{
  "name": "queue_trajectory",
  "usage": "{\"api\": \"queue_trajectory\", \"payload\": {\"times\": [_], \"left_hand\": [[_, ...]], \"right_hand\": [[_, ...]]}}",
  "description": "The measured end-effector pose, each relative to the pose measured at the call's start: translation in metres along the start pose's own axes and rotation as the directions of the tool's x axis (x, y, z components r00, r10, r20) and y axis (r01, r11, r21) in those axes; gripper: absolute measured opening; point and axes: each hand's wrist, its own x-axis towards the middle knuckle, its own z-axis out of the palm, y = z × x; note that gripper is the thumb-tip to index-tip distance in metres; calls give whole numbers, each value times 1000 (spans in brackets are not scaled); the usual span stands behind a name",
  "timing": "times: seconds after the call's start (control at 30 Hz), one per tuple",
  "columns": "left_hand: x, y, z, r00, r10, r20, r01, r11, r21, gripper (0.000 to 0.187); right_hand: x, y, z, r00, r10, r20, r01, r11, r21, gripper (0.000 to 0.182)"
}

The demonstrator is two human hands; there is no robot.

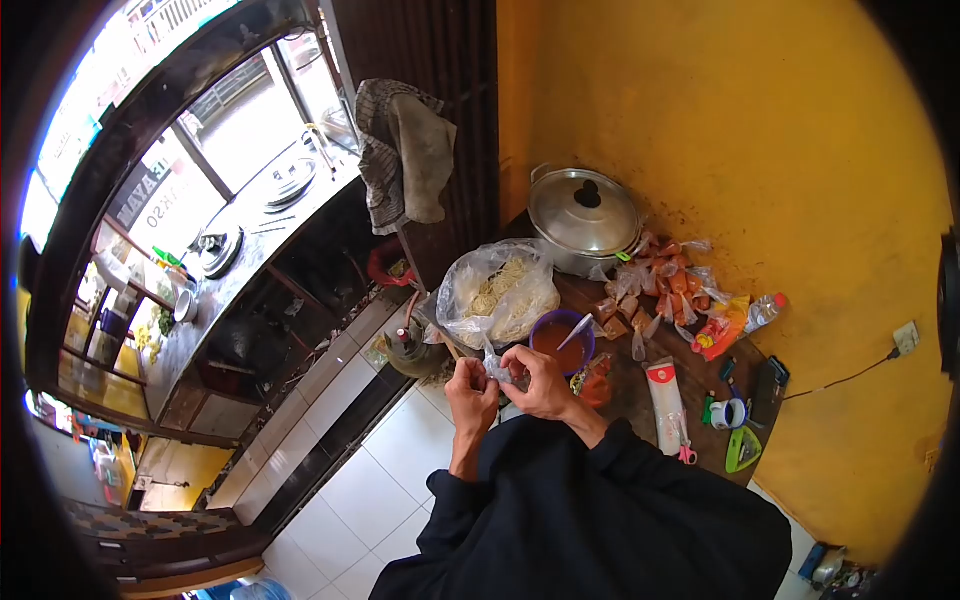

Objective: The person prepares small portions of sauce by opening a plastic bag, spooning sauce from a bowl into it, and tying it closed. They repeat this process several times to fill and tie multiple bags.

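Observation:
Both my hands are together in front of my chest, pinching a small clear plastic bag. My left hand grips its left side with bent fingers. From the right, my right hand closes thumb and fingers on it. What the bag contains is too small to tell. Just beyond my right hand sits a purple bowl of reddish-orange sauce, a white spoon leaning in it. A large clear bag of noodles lies open behind my hands. Many small tied bags of orange-red sauce are heaped to the right.
A lidded metal pot stands at the back by the yellow wall. On the wooden table are a long white packet, pink scissors, a tape dispenser and a bottle. A gas cylinder stands left of the table.

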Motion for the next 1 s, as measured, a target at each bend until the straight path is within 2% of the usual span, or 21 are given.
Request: {"api": "queue_trajectory", "payload": {"times": [0.1,0.23,0.3,0.33,0.37,0.4,0.43,0.5,0.53,0.57,0.63,0.67,0.7,0.77,0.8,0.83,0.9,0.93,1.0], "left_hand": [[-4,-6,7,998,58,-34,-61,996,-69,14],[-8,-3,18,996,90,-26,-90,996,-8,13],[-7,4,20,996,71,-47,-69,996,48,11],[-6,3,23,985,120,-122,-106,988,114,10],[-6,2,24,966,171,-194,-136,974,182,10],[-6,3,23,961,206,-187,-161,959,233,10],[-5,4,23,961,206,-183,-160,958,237,10],[-5,6,23,913,366,-179,-319,915,247,10],[-7,11,24,916,346,-203,-304,929,211,16],[-9,9,22,917,349,-195,-308,927,212,16],[-11,-1,20,976,78,-204,-62,994,85,27],[-6,-19,16,988,73,-133,-65,996,68,28],[-3,-13,16,988,76,-133,-67,995,69,28],[0,0,17,951,251,-180,-228,964,137,20],[-3,20,19,971,139,-195,-139,990,17,19],[-4,18,21,972,140,-191,-139,990,20,19],[-7,8,23,964,47,-261,-97,979,-180,21],[-4,1,20,964,78,-255,-117,983,-141,22],[1,-4,14,964,82,-251,-111,988,-102,22]], "right_hand": [[4,9,-4,998,7,56,-5,999,-42,18],[3,20,-7,1000,-15,17,17,990,-139,14],[0,15,-4,990,143,3,-141,978,-152,12],[0,14,2,989,147,-3,-146,978,-148,12],[2,14,11,972,-70,-225,17,973,-231,12],[3,14,17,863,-295,-409,153,926,-346,12],[2,15,16,863,-291,-412,149,928,-342,12],[0,15,11,938,-158,-309,50,943,-330,11],[-2,14,8,968,-128,-214,60,951,-302,13],[-6,12,11,967,-125,-222,55,952,-300,13],[-12,8,18,977,2,-213,-10,999,-37,14],[-9,10,24,905,-164,-392,124,984,-126,14],[-5,8,23,904,-166,-394,126,984,-125,14],[0,5,17,874,-235,-426,95,941,-325,12],[-1,4,13,916,-226,-332,131,950,-283,12],[-4,7,14,915,-223,-336,129,951,-281,12],[-10,14,19,986,-30,-164,4,988,-154,13],[-9,15,20,985,-32,-168,6,988,-155,13],[-3,9,23,906,-239,-350,197,968,-153,13]]}}
